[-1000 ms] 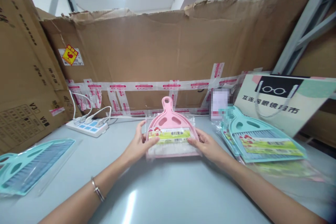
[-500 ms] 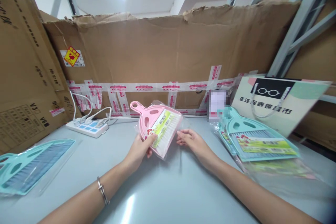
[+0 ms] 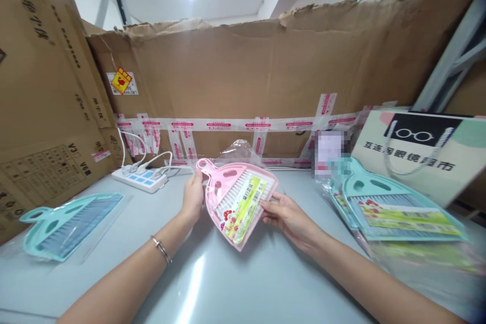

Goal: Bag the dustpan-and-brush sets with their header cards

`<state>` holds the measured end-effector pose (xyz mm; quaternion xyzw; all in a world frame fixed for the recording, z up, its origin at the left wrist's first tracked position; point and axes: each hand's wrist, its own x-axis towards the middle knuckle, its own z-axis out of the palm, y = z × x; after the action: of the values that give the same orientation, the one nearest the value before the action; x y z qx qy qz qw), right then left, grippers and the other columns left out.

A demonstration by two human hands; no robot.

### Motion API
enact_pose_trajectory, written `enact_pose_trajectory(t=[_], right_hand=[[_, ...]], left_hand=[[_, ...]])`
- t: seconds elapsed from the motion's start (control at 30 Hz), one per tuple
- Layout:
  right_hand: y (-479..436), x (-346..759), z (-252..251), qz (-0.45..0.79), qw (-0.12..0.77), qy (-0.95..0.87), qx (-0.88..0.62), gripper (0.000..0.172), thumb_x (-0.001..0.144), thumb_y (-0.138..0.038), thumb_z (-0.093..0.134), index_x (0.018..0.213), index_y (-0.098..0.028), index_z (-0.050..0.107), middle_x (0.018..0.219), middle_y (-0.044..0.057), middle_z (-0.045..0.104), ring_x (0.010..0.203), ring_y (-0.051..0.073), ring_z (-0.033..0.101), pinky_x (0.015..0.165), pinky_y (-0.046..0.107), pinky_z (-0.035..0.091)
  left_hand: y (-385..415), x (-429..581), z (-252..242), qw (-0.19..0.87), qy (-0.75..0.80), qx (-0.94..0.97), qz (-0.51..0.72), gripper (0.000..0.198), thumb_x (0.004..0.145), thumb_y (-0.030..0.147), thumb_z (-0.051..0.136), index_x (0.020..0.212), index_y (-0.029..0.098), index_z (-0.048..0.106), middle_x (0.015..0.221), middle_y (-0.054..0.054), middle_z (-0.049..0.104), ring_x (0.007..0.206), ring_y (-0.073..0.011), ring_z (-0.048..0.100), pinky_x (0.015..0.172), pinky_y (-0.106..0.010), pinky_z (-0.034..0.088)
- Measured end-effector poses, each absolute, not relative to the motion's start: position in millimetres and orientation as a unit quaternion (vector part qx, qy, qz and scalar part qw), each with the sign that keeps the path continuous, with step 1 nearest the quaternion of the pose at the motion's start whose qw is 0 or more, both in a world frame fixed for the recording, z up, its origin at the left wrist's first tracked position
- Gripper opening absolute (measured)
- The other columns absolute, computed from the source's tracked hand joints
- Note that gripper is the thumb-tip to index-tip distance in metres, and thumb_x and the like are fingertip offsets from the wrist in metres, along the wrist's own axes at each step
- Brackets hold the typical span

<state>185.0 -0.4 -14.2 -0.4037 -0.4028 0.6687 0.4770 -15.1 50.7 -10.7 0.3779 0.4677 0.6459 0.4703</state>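
Observation:
A pink dustpan and brush set (image 3: 237,200) in a clear plastic bag is held tilted above the grey table (image 3: 235,283), its handle pointing up and left. My left hand (image 3: 193,195) grips its left edge near the handle. My right hand (image 3: 283,212) holds its right edge, fingers curled under the pan. A yellow-green label runs across the white bristles.
A teal set (image 3: 70,223) in plastic lies at the left. A stack of teal sets (image 3: 387,205) lies at the right, beside a paper bag with rope handles (image 3: 421,149). A white power strip (image 3: 142,179) sits by the taped cardboard wall (image 3: 266,76).
The pink set was lifted off the table and turned, its handle swinging from straight up to up-left. My right hand let go briefly, then took its right edge again.

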Motion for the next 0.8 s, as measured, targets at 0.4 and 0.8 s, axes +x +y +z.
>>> enact_pose_trajectory(t=[0.4,0.8], right_hand=[[1,205,-10,0.682,0.389,-0.481,-0.390,0.031,0.058,-0.026,0.068,0.087,-0.016,0.063,0.080,0.005,0.071,0.069,0.015,0.065,0.064,0.025,0.047],[22,261,-1,0.114,0.497,-0.642,-0.573,0.021,0.072,-0.031,0.047,0.084,-0.019,0.060,0.070,0.004,0.063,0.062,0.018,0.056,0.060,0.030,0.042]], left_hand=[[59,-60,17,0.466,0.503,0.628,0.368,0.045,0.070,0.053,0.056,0.091,0.015,0.066,0.092,-0.010,0.069,0.078,-0.0182,0.061,0.063,-0.025,0.043],[62,-178,43,-0.007,0.794,0.525,0.305,0.018,0.068,0.025,0.054,0.073,0.008,0.060,0.082,-0.020,0.063,0.095,-0.0423,0.053,0.078,-0.049,0.038]])
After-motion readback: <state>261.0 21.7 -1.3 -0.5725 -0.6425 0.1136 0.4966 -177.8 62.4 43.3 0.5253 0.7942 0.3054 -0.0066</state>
